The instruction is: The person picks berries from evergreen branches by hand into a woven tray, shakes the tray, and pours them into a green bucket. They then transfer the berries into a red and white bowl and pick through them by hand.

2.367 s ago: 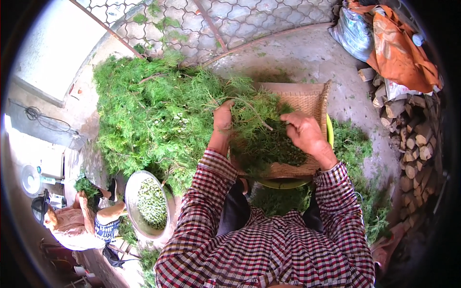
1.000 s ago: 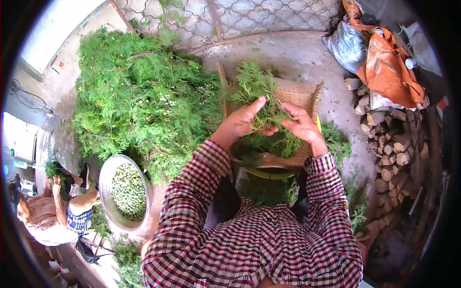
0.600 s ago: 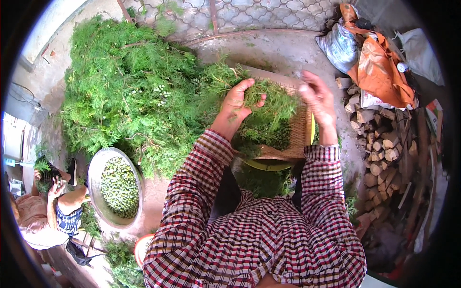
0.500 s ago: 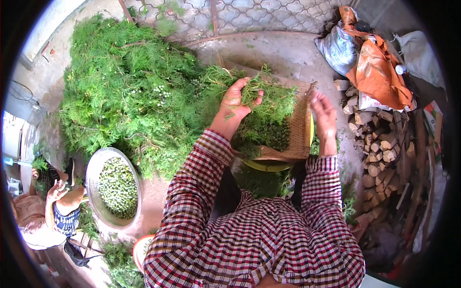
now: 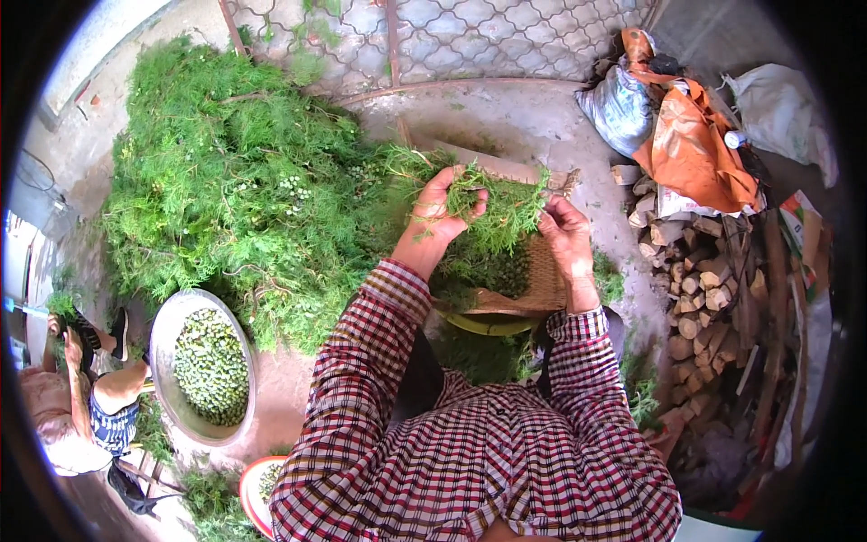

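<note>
My left hand is closed round a leafy green conifer sprig, which spreads to the right over a woven basket. The fingers of my right hand are pinched together at the sprig's right-hand tips; whatever is between them is too small to make out. Small green cones and bits of foliage lie inside the basket. Beneath it shows the rim of a yellow-green tub, between my knees.
A large heap of cut conifer branches lies to the left. Nearer stand a metal basin of green cones and a red-rimmed bowl. Another person sits far left. Stacked firewood and an orange sack line the right side.
My right hand has moved left from beside the basket to the sprig's tips, its fingers closing there. My left hand keeps its hold. The other person's hands have come together.
</note>
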Available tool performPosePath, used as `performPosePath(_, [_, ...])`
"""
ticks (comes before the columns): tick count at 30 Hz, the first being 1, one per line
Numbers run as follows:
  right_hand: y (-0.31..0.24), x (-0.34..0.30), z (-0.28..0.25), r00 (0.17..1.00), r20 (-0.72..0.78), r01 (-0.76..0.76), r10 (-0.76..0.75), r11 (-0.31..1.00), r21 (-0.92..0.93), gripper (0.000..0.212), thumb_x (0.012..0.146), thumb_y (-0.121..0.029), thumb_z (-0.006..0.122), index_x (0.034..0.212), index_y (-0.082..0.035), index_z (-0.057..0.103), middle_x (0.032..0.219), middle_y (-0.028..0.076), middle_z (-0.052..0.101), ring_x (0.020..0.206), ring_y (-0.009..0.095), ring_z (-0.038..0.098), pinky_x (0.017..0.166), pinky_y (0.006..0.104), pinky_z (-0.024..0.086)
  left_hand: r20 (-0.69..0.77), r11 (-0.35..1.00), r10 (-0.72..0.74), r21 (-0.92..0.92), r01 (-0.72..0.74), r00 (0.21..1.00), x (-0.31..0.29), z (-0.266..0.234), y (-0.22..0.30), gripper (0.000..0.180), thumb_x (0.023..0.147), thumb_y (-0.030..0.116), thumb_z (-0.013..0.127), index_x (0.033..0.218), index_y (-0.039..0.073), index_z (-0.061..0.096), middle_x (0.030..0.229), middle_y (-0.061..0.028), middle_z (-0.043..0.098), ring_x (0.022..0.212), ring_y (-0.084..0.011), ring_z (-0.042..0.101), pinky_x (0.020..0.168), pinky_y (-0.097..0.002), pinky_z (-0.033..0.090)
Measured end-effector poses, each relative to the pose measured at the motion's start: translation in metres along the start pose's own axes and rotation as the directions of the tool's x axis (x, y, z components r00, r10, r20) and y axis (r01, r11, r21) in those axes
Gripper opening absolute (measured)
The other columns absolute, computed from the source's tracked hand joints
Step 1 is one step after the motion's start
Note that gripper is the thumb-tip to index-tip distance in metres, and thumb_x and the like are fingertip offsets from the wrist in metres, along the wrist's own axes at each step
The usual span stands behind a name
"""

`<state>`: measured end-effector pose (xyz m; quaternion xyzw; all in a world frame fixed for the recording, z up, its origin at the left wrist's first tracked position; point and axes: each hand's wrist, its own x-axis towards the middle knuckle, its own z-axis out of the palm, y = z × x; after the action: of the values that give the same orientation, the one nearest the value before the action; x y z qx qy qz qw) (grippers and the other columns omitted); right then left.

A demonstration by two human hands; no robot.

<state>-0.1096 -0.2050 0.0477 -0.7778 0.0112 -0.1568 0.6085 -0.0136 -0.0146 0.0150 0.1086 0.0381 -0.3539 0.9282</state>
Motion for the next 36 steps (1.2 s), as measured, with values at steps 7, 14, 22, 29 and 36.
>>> performPosePath(7, [0.003,-0.013,-0.008,0.999,0.021,0.021,-0.027,0.963,0.268,0.021,0.076,0.003,0.06,0.096,-0.003,0.061,0.078,0.002,0.062,0.067,0.008,0.056,0.063,0.0227,0.048,0.018,0.977,0.008,0.215,-0.011,1.0,-0.019,0.017,0.002,0.015,0.073,0.019,0.064,0.082,0.01,0.057,0.081,-0.0096,0.06,0.069,-0.025,0.058,0.055,-0.0373,0.049])
performPosePath(14, [-0.013,-0.015,-0.019,0.965,0.168,-0.26,0.203,0.834,0.486,0.013,0.071,-0.001,0.066,0.084,0.0,0.062,0.074,0.008,0.063,0.06,0.014,0.059,0.055,0.0253,0.049,0.318,0.48,-0.205,0.857,-0.188,0.926,-0.025,0.014,0.006,0.03,0.081,0.017,0.052,0.101,-0.005,0.058,0.098,-0.0151,0.061,0.094,-0.0262,0.057,0.09,-0.0358,0.04])
performPosePath(22, [0.017,-0.016,0.027,1.0,0.009,-0.004,0.008,0.929,-0.37,0.011,0.067,-0.008,0.068,0.07,0.0,0.062,0.061,0.007,0.059,0.05,0.01,0.052,0.049,0.0243,0.046,0.01,0.339,-0.198,0.939,0.058,0.98,-0.016,-0.021,-0.029,0.031,0.071,0.027,0.07,0.087,0.001,0.064,0.083,-0.0094,0.065,0.075,-0.0157,0.06,0.069,-0.0283,0.048])
performPosePath(29, [0.0,-0.021,0.036,1.0,-0.002,-0.014,0.014,0.996,0.093,0.013,0.063,0.006,0.064,0.062,-0.003,0.055,0.058,-0.002,0.052,0.055,0.007,0.046,0.049,0.0242,0.041,0.03,0.03,-0.053,0.999,-0.029,0.998,-0.032,-0.002,-0.031,0.031,0.07,0.018,0.068,0.094,0.0,0.061,0.087,-0.0075,0.063,0.075,-0.0161,0.058,0.068,-0.0303,0.047])
performPosePath(36, [0.001,-0.006,-0.026,0.999,-0.022,-0.037,0.03,0.873,-0.487,0.034,0.066,-0.01,0.066,0.099,-0.002,0.061,0.097,0.013,0.062,0.082,0.019,0.061,0.072,0.0281,0.049,-0.134,0.282,0.193,0.957,0.075,0.972,-0.04,0.001,-0.013,0.021,0.072,0.009,0.063,0.087,-0.005,0.062,0.082,-0.0103,0.063,0.073,-0.0178,0.06,0.069,-0.0299,0.047])
